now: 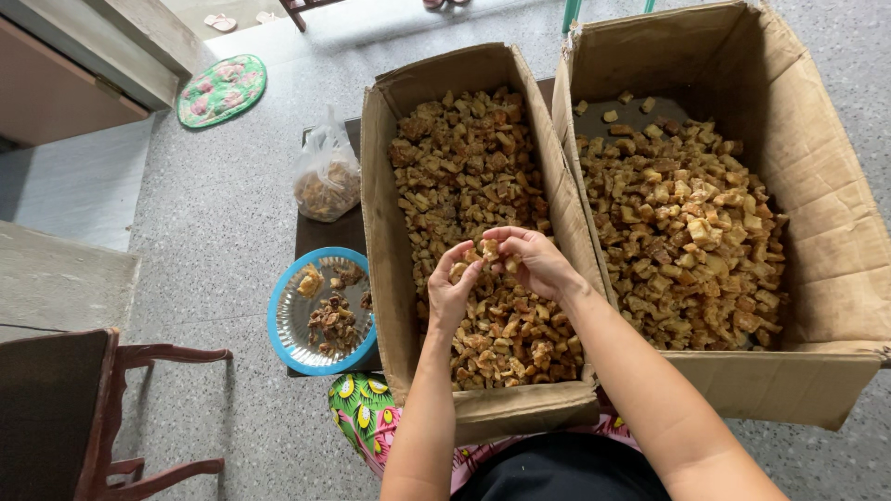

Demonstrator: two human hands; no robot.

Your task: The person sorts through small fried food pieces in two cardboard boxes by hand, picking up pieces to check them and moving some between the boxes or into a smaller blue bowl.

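Note:
My left hand (451, 289) and my right hand (531, 258) meet above the narrow cardboard box (382, 232), which is filled with small brown fried chunks (469, 167). Both hands pinch a few of these chunks (486, 250) between their fingertips, held just over the pile. A larger cardboard box (826, 195) to the right holds more of the same brown pieces (687, 232).
A blue-rimmed metal plate (278, 320) with a few darker pieces lies left of the narrow box. Behind it sits a tied plastic bag (326, 176) of pieces. A dark wooden chair (83, 408) stands at lower left, a round patterned mat (223, 89) farther back.

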